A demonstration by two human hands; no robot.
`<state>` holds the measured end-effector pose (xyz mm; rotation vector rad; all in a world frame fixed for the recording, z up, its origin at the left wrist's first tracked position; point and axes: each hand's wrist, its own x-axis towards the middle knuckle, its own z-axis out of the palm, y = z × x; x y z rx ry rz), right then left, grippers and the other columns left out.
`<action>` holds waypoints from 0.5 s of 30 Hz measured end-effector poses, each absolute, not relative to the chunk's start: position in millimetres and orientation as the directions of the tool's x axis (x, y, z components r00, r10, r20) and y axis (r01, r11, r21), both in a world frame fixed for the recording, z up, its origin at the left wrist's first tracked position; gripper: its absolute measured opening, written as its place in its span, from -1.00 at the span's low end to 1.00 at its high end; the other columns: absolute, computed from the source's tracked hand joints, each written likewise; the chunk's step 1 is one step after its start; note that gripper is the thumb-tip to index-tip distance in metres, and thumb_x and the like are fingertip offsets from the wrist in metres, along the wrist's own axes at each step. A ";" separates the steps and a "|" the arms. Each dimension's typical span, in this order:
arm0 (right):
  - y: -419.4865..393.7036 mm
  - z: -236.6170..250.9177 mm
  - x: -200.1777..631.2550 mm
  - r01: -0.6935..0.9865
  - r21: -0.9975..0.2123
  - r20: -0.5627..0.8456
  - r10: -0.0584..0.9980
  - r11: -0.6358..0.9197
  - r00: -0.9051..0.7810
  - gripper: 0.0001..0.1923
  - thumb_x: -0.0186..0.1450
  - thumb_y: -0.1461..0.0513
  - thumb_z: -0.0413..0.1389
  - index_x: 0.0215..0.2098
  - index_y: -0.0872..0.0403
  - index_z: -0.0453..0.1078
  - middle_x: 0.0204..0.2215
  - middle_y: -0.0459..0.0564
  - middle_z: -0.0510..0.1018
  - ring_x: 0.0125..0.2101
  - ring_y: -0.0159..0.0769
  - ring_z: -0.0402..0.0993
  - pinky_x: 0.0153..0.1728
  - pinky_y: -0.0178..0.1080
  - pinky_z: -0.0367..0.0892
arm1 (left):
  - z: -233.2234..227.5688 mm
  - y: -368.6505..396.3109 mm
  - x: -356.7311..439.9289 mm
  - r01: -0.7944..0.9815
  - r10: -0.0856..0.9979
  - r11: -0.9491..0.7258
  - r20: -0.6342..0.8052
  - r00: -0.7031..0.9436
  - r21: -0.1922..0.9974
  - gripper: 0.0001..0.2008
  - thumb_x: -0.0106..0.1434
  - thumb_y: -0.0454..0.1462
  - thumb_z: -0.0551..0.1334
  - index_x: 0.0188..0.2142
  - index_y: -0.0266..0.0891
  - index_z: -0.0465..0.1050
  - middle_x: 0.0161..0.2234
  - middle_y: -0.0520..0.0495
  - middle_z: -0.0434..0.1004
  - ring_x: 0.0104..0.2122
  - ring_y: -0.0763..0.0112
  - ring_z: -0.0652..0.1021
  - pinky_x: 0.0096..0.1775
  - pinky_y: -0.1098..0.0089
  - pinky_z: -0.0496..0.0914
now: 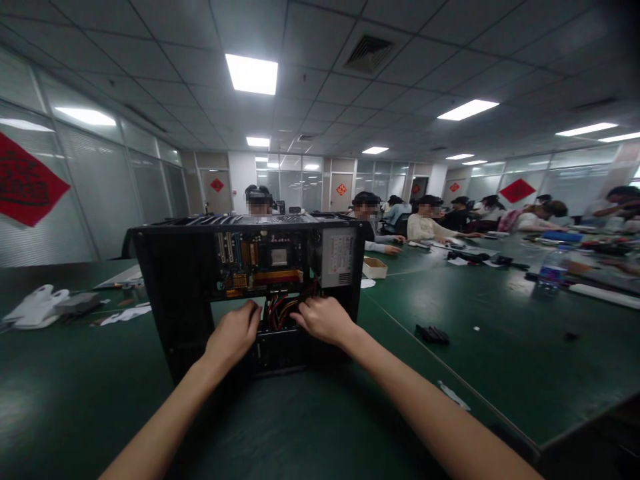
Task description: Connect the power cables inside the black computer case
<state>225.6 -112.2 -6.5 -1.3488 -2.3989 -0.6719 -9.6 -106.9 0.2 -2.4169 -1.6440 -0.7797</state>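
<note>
A black computer case (155, 293) stands on the table in front of me with its side open. Inside it show a motherboard (250, 257) with a square silver processor area, and a grey power supply (337, 260) at the upper right. A bundle of red, yellow and black cables (277, 312) hangs below the motherboard. My left hand (235, 327) is closed at the left of the bundle, its fingertips turned inward; what they grip is hidden. My right hand (323, 317) is closed with its fingers on the right side of the cables.
The green table (500, 347) extends to the right, with a dark clip-like part (433, 334), a small box (375, 268) and a water bottle (553, 270) on it. White plastic bags (37, 305) lie left of the case. Several people sit along the table.
</note>
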 end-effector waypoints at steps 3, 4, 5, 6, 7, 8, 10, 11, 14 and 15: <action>-125.5 -22.4 256.7 0.808 0.372 0.441 0.679 0.457 -0.587 -0.49 0.47 0.05 -0.20 -0.35 0.16 0.44 -0.42 0.13 0.57 -0.38 -0.21 0.49 -0.28 -0.20 0.20 | -5.5 -125.1 -2.7 0.969 0.892 -0.229 0.418 0.171 0.092 -0.53 0.40 -0.04 -0.18 -0.19 -0.17 0.44 -0.36 -0.19 0.60 -0.36 0.07 0.60 -0.37 0.27 0.35; -128.0 -26.5 265.6 0.785 0.412 0.435 0.657 0.463 -0.616 -0.49 0.48 0.07 -0.20 -0.37 0.16 0.44 -0.45 0.12 0.57 -0.40 -0.22 0.48 -0.25 -0.18 0.18 | -5.3 -127.4 0.4 0.980 0.904 -0.185 0.403 0.141 0.073 -0.49 0.39 -0.01 -0.20 -0.18 -0.15 0.46 -0.36 -0.20 0.61 -0.36 0.03 0.60 -0.37 0.25 0.35; -129.8 -29.7 272.6 0.765 0.443 0.437 0.633 0.467 -0.639 -0.51 0.48 0.09 -0.19 -0.37 0.17 0.43 -0.46 0.11 0.57 -0.42 -0.23 0.47 -0.22 -0.16 0.16 | -4.2 -128.2 3.3 0.985 0.915 -0.155 0.386 0.115 0.072 -0.46 0.38 0.02 -0.22 -0.17 -0.13 0.47 -0.35 -0.20 0.61 -0.35 0.01 0.60 -0.36 0.23 0.36; -131.2 -32.0 277.6 0.754 0.462 0.445 0.612 0.468 -0.653 -0.53 0.48 0.10 -0.18 -0.36 0.17 0.43 -0.46 0.10 0.56 -0.43 -0.24 0.46 -0.20 -0.15 0.14 | -2.2 -127.8 5.6 0.987 0.925 -0.134 0.369 0.093 0.089 -0.43 0.37 0.06 -0.23 -0.16 -0.10 0.48 -0.33 -0.20 0.61 -0.33 -0.01 0.60 -0.35 0.21 0.37; -132.4 -33.4 280.3 0.752 0.470 0.457 0.601 0.463 -0.656 -0.55 0.48 0.12 -0.17 -0.36 0.17 0.43 -0.47 0.10 0.56 -0.43 -0.24 0.46 -0.18 -0.15 0.13 | 0.3 -126.4 7.2 0.985 0.932 -0.124 0.355 0.075 0.117 -0.40 0.36 0.08 -0.24 -0.16 -0.09 0.50 -0.32 -0.21 0.62 -0.31 -0.03 0.60 -0.33 0.20 0.37; -133.5 -34.1 281.0 0.760 0.466 0.471 0.601 0.453 -0.646 -0.57 0.48 0.12 -0.16 -0.35 0.16 0.42 -0.47 0.09 0.56 -0.43 -0.25 0.46 -0.17 -0.15 0.12 | 3.1 -124.4 8.1 0.982 0.937 -0.115 0.344 0.057 0.149 -0.37 0.34 0.11 -0.26 -0.15 -0.08 0.51 -0.30 -0.22 0.62 -0.28 -0.05 0.60 -0.31 0.18 0.37; -135.6 -33.5 277.9 0.783 0.449 0.485 0.619 0.430 -0.618 -0.59 0.47 0.13 -0.15 -0.36 0.15 0.41 -0.47 0.07 0.56 -0.42 -0.25 0.45 -0.17 -0.15 0.11 | 8.6 -118.4 7.4 0.971 0.945 -0.096 0.328 0.020 0.218 -0.33 0.33 0.13 -0.27 -0.13 -0.07 0.52 -0.23 -0.25 0.62 -0.23 -0.09 0.59 -0.29 0.15 0.38; -136.6 -32.6 274.7 0.791 0.443 0.482 0.632 0.421 -0.607 -0.60 0.47 0.13 -0.14 -0.36 0.15 0.40 -0.47 0.06 0.56 -0.42 -0.25 0.45 -0.17 -0.16 0.11 | 11.0 -114.4 6.0 0.965 0.948 -0.085 0.319 0.002 0.248 -0.32 0.32 0.13 -0.28 -0.11 -0.08 0.52 -0.20 -0.27 0.62 -0.20 -0.11 0.59 -0.27 0.14 0.38; -139.1 -29.3 262.6 0.808 0.434 0.468 0.666 0.399 -0.580 -0.65 0.46 0.15 -0.11 -0.32 0.15 0.40 -0.44 0.06 0.57 -0.40 -0.23 0.45 -0.16 -0.16 0.13 | 16.3 -98.0 -2.5 0.944 0.960 -0.055 0.277 -0.039 0.326 -0.31 0.32 0.13 -0.29 -0.04 -0.09 0.48 -0.14 -0.28 0.61 -0.15 -0.13 0.57 -0.25 0.13 0.38; -139.8 -28.5 257.8 0.810 0.438 0.463 0.674 0.390 -0.576 -0.68 0.45 0.17 -0.09 -0.31 0.16 0.40 -0.43 0.07 0.57 -0.40 -0.23 0.45 -0.16 -0.15 0.14 | 17.4 -91.3 -6.4 0.937 0.964 -0.049 0.261 -0.045 0.345 -0.32 0.32 0.13 -0.29 -0.02 -0.09 0.47 -0.14 -0.27 0.61 -0.15 -0.13 0.57 -0.24 0.13 0.39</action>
